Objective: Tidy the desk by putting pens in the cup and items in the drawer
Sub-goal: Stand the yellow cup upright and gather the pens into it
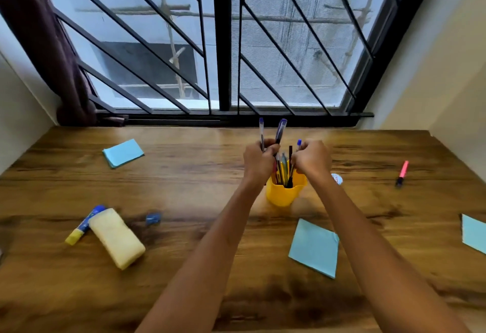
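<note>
Two blue-capped clear pens [271, 134] stand clamped in the left grip [259, 160]; right grip [311, 159] pinches another, mostly hidden, above the yellow plastic cup [285, 193] mid-frame on the wood-grain bench [184, 174].

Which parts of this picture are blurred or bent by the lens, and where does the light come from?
Head view: daylight enters through the barred window; the wide lens bends its frame outward; the small blue item and the desk near it look smeared; both hands, left hand and right hand, stay fairly sharp.

Right wrist hides most of a small white object [337, 178].
</note>
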A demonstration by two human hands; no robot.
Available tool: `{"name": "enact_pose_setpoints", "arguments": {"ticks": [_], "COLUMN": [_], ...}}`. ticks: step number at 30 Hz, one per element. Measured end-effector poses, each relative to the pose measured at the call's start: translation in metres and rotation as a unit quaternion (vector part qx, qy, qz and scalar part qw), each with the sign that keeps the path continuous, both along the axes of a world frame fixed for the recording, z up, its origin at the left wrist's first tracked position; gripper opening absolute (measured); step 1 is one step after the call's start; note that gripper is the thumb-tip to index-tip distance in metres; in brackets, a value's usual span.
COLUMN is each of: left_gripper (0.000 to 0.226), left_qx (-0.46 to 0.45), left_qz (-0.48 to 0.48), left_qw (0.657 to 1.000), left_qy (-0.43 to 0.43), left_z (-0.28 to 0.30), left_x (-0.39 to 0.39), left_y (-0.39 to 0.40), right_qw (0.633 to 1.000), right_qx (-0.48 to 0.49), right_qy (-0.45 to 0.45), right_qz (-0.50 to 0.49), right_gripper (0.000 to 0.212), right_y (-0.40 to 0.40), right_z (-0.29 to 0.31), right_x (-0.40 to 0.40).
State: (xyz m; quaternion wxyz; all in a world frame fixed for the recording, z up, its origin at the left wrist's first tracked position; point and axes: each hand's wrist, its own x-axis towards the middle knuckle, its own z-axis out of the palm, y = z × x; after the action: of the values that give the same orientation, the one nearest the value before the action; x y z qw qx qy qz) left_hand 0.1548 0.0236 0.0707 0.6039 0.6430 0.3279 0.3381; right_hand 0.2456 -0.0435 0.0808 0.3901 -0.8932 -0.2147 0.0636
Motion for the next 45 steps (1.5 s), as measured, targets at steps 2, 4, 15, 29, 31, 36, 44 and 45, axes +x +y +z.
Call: {"name": "enact_pose_setpoints", "arguments": {"ticks": [2,4,15,29,31,36,44,45], "left_gripper": [0.008,0.006,0.008,0.020,0.019,0.023,0.036,0.037], "left_qx": [0.003,-0.007,-0.104,-0.049,-0.045,0.059,0.161,0.162], "left_qz": [0.003,0.003,-0.044,-0.032,-0.050,0.008,-0.009,-0.009], "left_qw": [1.000,0.999,0.992,0.991,0.990,0.998,0.971,0.971], "left_qy": [-0.025,-0.042,-0.056,-0.124,-0.120,-0.015,0.176,0.177], "left_z": [0.011,0.020,0.006,0.007,0.002,-0.013,-0.040,-0.041], "left_x": [0.001,0.004,0.007,0.019,0.021,0.029,0.018,0.018], "left_y": [0.002,0.004,-0.005,-0.002,-0.005,-0.001,-0.007,-0.009], "right_qw": [1.000,1.000,0.962,0.993,0.995,0.997,0.999,0.999], "right_qx": [0.006,-0.012,0.229,0.112,0.082,0.050,0.038,0.037], "right_qy": [-0.011,-0.015,0.126,-0.011,-0.019,-0.023,0.017,0.023], "right_qz": [-0.002,0.010,0.085,0.047,0.047,0.052,0.025,0.029], "right_gripper": [0.008,0.008,0.023,0.018,0.016,0.017,0.036,0.036], "right_y": [-0.003,-0.005,-0.005,-0.012,-0.013,-0.015,-0.014,-0.013], "right_z": [0.002,0.002,0.036,-0.001,-0.006,-0.011,-0.019,-0.019], "right_x": [0.003,0.005,-0.004,0.018,0.017,0.019,0.031,0.032]}}
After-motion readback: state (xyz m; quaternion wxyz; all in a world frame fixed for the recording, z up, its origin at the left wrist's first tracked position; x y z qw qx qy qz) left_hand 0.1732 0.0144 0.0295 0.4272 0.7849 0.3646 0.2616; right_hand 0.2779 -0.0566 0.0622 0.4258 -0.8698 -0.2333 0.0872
